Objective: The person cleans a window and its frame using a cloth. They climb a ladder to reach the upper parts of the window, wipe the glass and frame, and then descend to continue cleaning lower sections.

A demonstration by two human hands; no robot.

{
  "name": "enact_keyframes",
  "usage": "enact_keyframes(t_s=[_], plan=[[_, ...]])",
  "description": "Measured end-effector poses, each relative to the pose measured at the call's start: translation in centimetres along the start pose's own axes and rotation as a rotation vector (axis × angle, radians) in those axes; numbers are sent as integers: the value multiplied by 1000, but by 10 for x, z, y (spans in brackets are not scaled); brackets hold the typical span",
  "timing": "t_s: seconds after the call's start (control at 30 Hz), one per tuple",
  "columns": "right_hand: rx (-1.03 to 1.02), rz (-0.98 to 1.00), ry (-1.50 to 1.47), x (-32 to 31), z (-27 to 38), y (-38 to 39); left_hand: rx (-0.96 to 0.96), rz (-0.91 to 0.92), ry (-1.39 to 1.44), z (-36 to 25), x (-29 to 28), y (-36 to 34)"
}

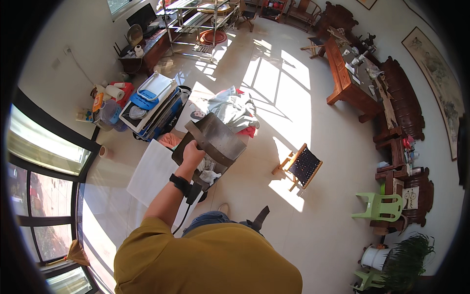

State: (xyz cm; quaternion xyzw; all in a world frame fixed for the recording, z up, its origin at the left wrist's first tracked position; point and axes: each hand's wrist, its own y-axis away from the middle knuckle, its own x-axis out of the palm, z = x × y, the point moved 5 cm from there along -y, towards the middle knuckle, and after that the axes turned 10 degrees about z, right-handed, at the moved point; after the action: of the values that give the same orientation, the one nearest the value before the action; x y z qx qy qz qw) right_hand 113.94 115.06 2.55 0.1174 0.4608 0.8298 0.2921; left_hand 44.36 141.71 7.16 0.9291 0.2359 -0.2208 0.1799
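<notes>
My left hand [194, 155] is closed on a dark grey, open-topped bin [223, 134] with a broad curved band across it, its fingers at the band's near end. The bin is tilted in front of me, and crumpled white paper [209, 176] shows at its near side. A black watch [180, 184] is on my left wrist, and a dark cord [183, 219] hangs below it. Just beyond the bin lies a heap of pale grey-green clothes [232, 107] with some red cloth. Pink cloth [169, 140] lies to the bin's left. My right hand is out of view.
A white board or sheet [154, 169] lies left of the bin. Folded racks and basins [152, 105] stand by the left wall. A folding stool [304, 166] stands on the right, with a wooden table [338, 66] and green plastic chair [378, 207] farther over.
</notes>
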Motion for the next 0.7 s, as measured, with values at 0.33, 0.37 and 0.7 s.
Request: enact_keyframes(t_s=[0.33, 0.37, 0.7], plan=[[-167, -63, 63, 52, 207, -131, -145, -123, 244, -11, 29, -128], [-205, 30, 12, 66, 235, -150, -177, -144, 305, -16, 32, -140], [-315, 467, 77, 407, 579, -282, -330, -437, 421, -64, 44, -224]])
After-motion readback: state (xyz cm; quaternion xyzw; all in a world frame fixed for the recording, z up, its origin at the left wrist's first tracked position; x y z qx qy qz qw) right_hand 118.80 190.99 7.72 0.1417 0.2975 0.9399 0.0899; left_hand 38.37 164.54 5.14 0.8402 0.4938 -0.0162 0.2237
